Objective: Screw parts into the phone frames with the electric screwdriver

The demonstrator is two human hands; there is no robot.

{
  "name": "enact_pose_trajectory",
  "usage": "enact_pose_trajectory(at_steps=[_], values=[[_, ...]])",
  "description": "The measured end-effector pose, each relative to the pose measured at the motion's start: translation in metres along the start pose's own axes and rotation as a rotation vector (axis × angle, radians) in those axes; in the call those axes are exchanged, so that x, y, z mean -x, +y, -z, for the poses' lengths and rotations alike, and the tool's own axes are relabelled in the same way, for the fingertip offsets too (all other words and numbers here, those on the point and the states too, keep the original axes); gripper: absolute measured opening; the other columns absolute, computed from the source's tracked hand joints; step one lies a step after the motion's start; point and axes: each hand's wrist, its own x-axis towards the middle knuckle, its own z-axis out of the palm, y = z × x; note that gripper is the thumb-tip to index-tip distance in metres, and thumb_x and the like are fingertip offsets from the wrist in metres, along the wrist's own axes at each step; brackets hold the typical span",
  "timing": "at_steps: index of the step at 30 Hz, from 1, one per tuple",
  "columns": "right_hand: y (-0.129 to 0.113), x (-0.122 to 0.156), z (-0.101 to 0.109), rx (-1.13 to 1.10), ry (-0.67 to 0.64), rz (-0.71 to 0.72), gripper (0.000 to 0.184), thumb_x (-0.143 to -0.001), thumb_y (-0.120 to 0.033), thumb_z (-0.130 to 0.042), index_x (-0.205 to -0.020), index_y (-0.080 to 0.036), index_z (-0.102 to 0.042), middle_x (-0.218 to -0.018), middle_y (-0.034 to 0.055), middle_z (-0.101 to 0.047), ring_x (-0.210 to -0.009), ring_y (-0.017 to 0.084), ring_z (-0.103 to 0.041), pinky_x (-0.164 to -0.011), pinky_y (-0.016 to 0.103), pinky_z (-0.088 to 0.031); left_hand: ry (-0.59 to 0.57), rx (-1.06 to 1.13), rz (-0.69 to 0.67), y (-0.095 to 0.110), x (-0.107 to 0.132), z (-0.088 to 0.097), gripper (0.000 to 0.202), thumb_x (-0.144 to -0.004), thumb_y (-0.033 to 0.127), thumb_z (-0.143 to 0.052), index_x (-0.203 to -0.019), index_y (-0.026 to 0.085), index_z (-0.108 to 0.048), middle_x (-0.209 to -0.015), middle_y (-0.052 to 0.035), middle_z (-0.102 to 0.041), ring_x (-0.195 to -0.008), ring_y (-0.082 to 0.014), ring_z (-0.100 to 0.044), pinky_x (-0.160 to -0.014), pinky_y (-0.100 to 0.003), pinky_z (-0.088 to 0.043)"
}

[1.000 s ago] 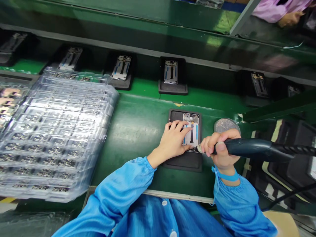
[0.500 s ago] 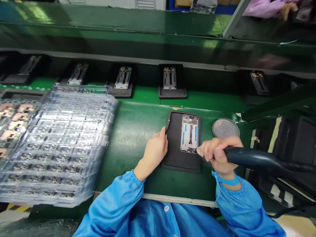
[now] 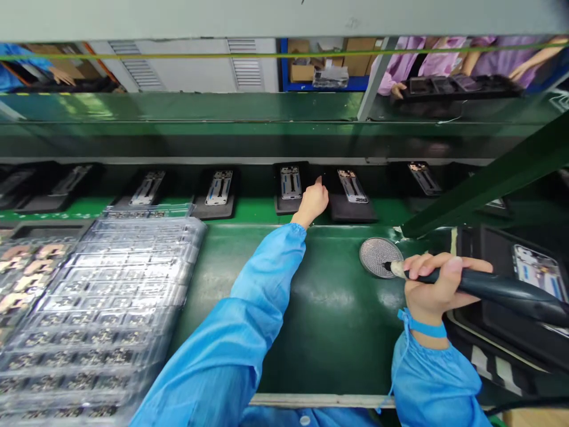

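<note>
My left hand (image 3: 312,201) reaches far forward, index finger stretched out and the other fingers partly hidden. It lies between two black foam trays, one with a phone frame (image 3: 291,182) on its left and one with another phone frame (image 3: 352,187) on its right. Whether it touches either tray is unclear; nothing shows in it. My right hand (image 3: 438,284) is closed round a dark electric screwdriver (image 3: 502,290). The screwdriver's tip is at a round grey dish (image 3: 376,255) with a dotted surface. The frames carry blue strips and a dark ribbon.
Stacked clear plastic trays (image 3: 115,302) with small circuit boards stand at left. More black trays with phone frames line the green belt. Black trays, one with a phone frame (image 3: 536,270), are piled at right beside a slanted green post (image 3: 484,172). Co-workers' hands show behind.
My left hand has left the near work surface and moved forward to the belt. The tray that lay before me is gone from there. The screwdriver has moved from the phone frame to the dish.
</note>
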Motion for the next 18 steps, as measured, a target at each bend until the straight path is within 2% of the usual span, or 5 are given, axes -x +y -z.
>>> enact_pose_trajectory(at_steps=[4, 13, 15, 18], values=[[0.006, -0.006, 0.005, 0.010, 0.010, 0.008, 0.044, -0.104, -0.050, -0.091, -0.107, -0.033, -0.051, -0.062, -0.0159, -0.057, -0.043, 0.015, -0.048, -0.050, 0.031, -0.053, -0.040, -0.028, -0.020, -0.003, 0.011, 0.007, 0.050, -0.121, 0.047, -0.087, -0.161, 0.020, -0.076, -0.161, -0.0154, -0.078, -0.137, -0.0329, -0.081, -0.117, -0.057, -0.074], [0.028, -0.022, 0.020, 0.084, -0.086, -0.087, 0.061, -0.099, -0.067, -0.101, -0.107, -0.031, -0.052, -0.061, -0.0160, -0.061, -0.043, 0.014, -0.057, -0.051, 0.032, -0.058, -0.138, -0.049, -0.081, -0.024, 0.043, 0.034, 0.052, -0.120, 0.049, -0.087, -0.161, 0.020, -0.076, -0.162, -0.0155, -0.077, -0.138, -0.0335, -0.081, -0.115, -0.057, -0.075], [0.031, -0.024, 0.021, 0.100, -0.096, -0.099, 0.062, -0.099, -0.068, -0.101, -0.108, -0.031, -0.052, -0.061, -0.0164, -0.061, -0.043, 0.014, -0.057, -0.051, 0.031, -0.059, -0.164, -0.043, -0.092, -0.029, 0.064, 0.042, 0.042, -0.120, 0.047, -0.087, -0.152, 0.021, -0.080, -0.152, -0.0138, -0.081, -0.131, -0.0316, -0.082, -0.112, -0.054, -0.075], [0.034, -0.024, 0.020, 0.109, -0.096, -0.106, 0.061, -0.099, -0.068, -0.101, -0.109, -0.031, -0.052, -0.061, -0.0170, -0.061, -0.043, 0.014, -0.058, -0.051, 0.031, -0.058, -0.247, -0.020, -0.147, -0.035, 0.120, 0.051, 0.009, -0.121, 0.031, -0.080, -0.121, 0.022, -0.083, -0.120, -0.0083, -0.084, -0.108, -0.0282, -0.080, -0.097, -0.045, -0.070]])
